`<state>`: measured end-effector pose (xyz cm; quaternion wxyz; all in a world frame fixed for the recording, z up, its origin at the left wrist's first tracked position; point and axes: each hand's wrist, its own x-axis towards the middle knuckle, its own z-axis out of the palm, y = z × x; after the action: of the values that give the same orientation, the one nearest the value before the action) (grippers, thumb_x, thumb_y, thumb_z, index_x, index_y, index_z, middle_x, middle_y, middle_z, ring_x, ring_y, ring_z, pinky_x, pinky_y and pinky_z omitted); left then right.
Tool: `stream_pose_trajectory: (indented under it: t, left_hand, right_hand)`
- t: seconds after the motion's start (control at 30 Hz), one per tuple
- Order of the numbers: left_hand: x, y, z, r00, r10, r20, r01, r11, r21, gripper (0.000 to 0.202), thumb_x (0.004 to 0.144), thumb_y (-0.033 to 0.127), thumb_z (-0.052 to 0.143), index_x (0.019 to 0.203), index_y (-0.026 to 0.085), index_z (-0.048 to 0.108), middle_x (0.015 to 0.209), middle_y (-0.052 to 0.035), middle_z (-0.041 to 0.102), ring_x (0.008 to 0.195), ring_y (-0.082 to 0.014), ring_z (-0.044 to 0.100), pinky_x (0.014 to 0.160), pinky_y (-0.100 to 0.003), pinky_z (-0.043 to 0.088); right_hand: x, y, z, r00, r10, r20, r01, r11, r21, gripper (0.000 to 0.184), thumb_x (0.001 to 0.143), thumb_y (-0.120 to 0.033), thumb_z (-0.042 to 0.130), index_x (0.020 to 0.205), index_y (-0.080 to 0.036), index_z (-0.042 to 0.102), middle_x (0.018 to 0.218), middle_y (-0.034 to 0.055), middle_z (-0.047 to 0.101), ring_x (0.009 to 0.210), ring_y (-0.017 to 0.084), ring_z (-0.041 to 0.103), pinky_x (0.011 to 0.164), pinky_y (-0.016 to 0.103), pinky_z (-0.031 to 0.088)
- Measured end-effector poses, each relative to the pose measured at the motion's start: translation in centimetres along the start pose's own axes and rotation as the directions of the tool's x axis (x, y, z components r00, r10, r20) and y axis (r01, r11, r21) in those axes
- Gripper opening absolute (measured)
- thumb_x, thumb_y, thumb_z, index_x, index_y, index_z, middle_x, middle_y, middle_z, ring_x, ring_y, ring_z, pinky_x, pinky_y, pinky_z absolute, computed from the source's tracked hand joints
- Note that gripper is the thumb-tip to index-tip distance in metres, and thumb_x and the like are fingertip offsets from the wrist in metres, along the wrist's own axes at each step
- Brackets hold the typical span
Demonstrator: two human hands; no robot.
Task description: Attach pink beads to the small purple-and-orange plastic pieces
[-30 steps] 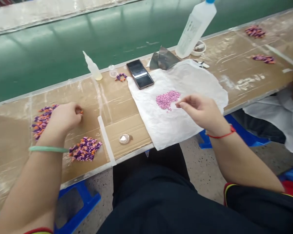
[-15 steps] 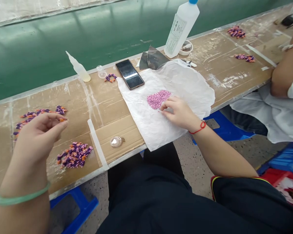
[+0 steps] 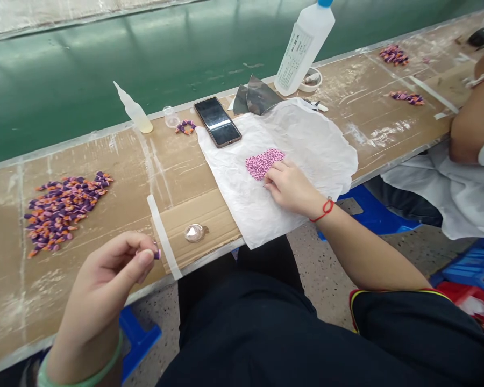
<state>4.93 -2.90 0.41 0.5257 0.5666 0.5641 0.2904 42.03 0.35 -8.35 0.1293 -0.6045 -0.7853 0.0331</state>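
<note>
My left hand (image 3: 119,269) is low over the front of the table, its thumb and index finger pinching a small purple piece (image 3: 157,254). Farther left lies a pile of purple, orange and pink pieces (image 3: 62,209). My right hand (image 3: 288,185) rests at the near edge of a heap of tiny pink speckled beads (image 3: 262,163) on a white cloth-like sheet (image 3: 254,215). Its fingertips are pressed together, and whatever is between them is too small to make out. A small clear round dish (image 3: 194,233) sits between the hands on the cardboard.
At the back stand a dropper bottle (image 3: 137,115), a small clear cap (image 3: 170,116), a ring of purple-orange pieces (image 3: 185,127), a phone (image 3: 218,121), dark sheets (image 3: 262,95), a large white bottle (image 3: 304,48) and a tape roll (image 3: 311,79). A co-worker's arm (image 3: 468,118) is at right.
My left hand has moved right and nearer from the big pile, now covering where a smaller pile lay, with a purple piece showing at its fingertips. My right hand's fingers have closed together by the beads.
</note>
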Motion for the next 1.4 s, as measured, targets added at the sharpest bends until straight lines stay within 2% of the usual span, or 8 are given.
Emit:
stream_pose_trajectory:
  t: [0.23, 0.43, 0.53, 0.67, 0.8, 1.1, 1.23, 1.4]
  left_hand:
    - [-0.5, -1.0, 1.7, 0.983, 0.142, 0.119, -0.138, 0.99, -0.038, 0.026, 0.089, 0.042, 0.067, 0.078, 0.019, 0.065, 0.06, 0.0018, 0.051, 0.051, -0.0099, 0.041, 0.046, -0.022, 0.033]
    - [0.2, 0.4, 4.8, 0.935, 0.293, 0.199, -0.304, 0.952, 0.029, 0.02, 0.092, 0.029, 0.063, 0.075, 0.018, 0.065, 0.063, 0.0005, 0.057, 0.055, -0.0112, 0.049, 0.051, -0.023, 0.038]
    - [0.3, 0.8, 5.6, 0.914, 0.332, 0.233, -0.347, 0.937, 0.028, 0.02, 0.092, 0.027, 0.062, 0.074, 0.018, 0.064, 0.062, 0.0006, 0.057, 0.056, -0.0115, 0.05, 0.052, -0.023, 0.039]
    - [0.0, 0.4, 5.7, 0.917, 0.327, 0.228, -0.341, 0.94, 0.022, 0.02, 0.092, 0.026, 0.061, 0.074, 0.019, 0.063, 0.062, 0.0013, 0.056, 0.054, -0.0109, 0.048, 0.049, -0.023, 0.037]
    - [-0.3, 0.0, 5.5, 0.93, 0.303, 0.21, -0.312, 0.95, 0.013, 0.02, 0.093, 0.026, 0.061, 0.074, 0.019, 0.064, 0.061, 0.0017, 0.056, 0.053, -0.0105, 0.046, 0.049, -0.023, 0.037]
    - [-0.6, -0.1, 5.5, 0.947, 0.25, 0.199, -0.253, 0.967, -0.014, 0.023, 0.092, 0.031, 0.062, 0.073, 0.018, 0.064, 0.062, -0.0002, 0.057, 0.054, -0.0123, 0.047, 0.051, -0.025, 0.038]
    - [-0.7, -0.4, 5.8, 0.942, 0.249, 0.225, -0.25, 0.968, -0.021, 0.024, 0.093, 0.032, 0.061, 0.074, 0.018, 0.063, 0.063, -0.0003, 0.057, 0.056, -0.0126, 0.049, 0.052, -0.024, 0.039]
    - [-0.6, -0.5, 6.3, 0.935, 0.24, 0.26, -0.242, 0.97, -0.026, 0.023, 0.094, 0.032, 0.06, 0.075, 0.018, 0.063, 0.063, 0.0008, 0.055, 0.056, -0.0117, 0.048, 0.053, -0.023, 0.039]
  right_hand:
    - [-0.5, -0.4, 0.5, 0.999, -0.003, -0.038, 0.002, 1.0, -0.025, 0.014, 0.087, -0.014, 0.046, 0.08, -0.018, 0.058, 0.085, 0.0124, 0.059, 0.088, 0.029, 0.05, 0.088, 0.044, 0.041]
    - [-0.4, -0.3, -0.1, 0.997, -0.011, -0.076, 0.014, 0.999, 0.044, 0.013, 0.084, -0.013, 0.046, 0.077, -0.021, 0.053, 0.083, 0.0102, 0.059, 0.085, 0.028, 0.052, 0.086, 0.045, 0.042]
    - [-0.5, 0.0, -0.4, 0.997, 0.01, -0.079, -0.005, 0.998, 0.063, 0.011, 0.083, -0.013, 0.05, 0.076, -0.021, 0.053, 0.083, 0.0099, 0.06, 0.087, 0.028, 0.053, 0.087, 0.045, 0.043]
    - [-0.6, 0.0, -0.3, 0.997, 0.061, -0.049, -0.057, 0.995, 0.086, 0.008, 0.083, -0.018, 0.056, 0.075, -0.021, 0.056, 0.084, 0.0094, 0.062, 0.088, 0.027, 0.053, 0.088, 0.044, 0.043]
    - [-0.5, -0.5, -0.2, 0.995, 0.096, -0.041, -0.094, 0.995, 0.046, 0.011, 0.083, -0.015, 0.053, 0.075, -0.02, 0.059, 0.084, 0.0106, 0.064, 0.088, 0.028, 0.052, 0.085, 0.043, 0.043]
    - [0.4, -1.5, -0.3, 0.999, -0.016, 0.047, 0.026, 0.975, -0.22, 0.021, 0.085, -0.012, 0.046, 0.079, -0.014, 0.065, 0.082, 0.0164, 0.061, 0.086, 0.031, 0.049, 0.081, 0.045, 0.04]
    - [0.4, -1.2, -0.3, 0.995, -0.081, 0.063, 0.094, 0.969, -0.229, 0.021, 0.085, -0.011, 0.045, 0.078, -0.016, 0.064, 0.08, 0.0147, 0.059, 0.083, 0.03, 0.046, 0.082, 0.044, 0.04]
    - [0.1, -0.9, -0.2, 0.998, -0.067, 0.017, 0.069, 0.983, -0.171, 0.022, 0.088, -0.013, 0.043, 0.08, -0.016, 0.064, 0.082, 0.0154, 0.059, 0.088, 0.031, 0.047, 0.086, 0.045, 0.041]
